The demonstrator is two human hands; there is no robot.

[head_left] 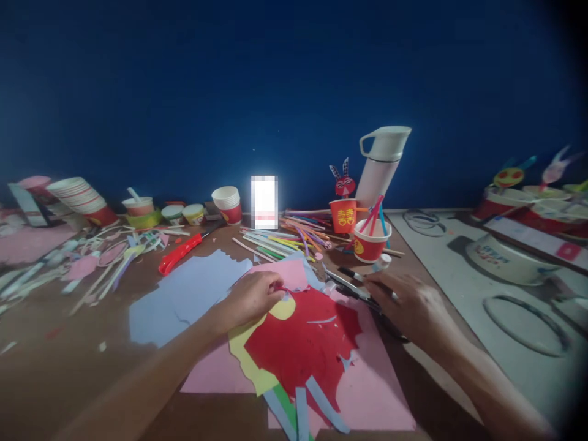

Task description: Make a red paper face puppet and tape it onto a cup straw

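My left hand (255, 295) has thumb and fingers pinched together above the upper edge of a red paper sheet (294, 349); a thin red bit shows at the fingertips, too small to name. Just below is a yellow paper circle (282, 308). My right hand (411, 300) curls over scissors (346, 285) whose blades point up and left; what its fingers grip is hidden. Beside it lie a black pen (351, 273) and a white-capped item (383, 263). Under the red sheet are yellow paper (245, 358) and pink paper (376, 392), with blue strips (301, 410) at the front.
Blue paper (184, 294) and a red-handled cutter (181, 252) lie left. Pipe cleaners (271, 242) spread behind. A red-white paper cup (371, 242), a rabbit-faced cup (343, 215) and a tilted white jug (381, 165) stand back right. Paper scraps (110, 263) cover the far left.
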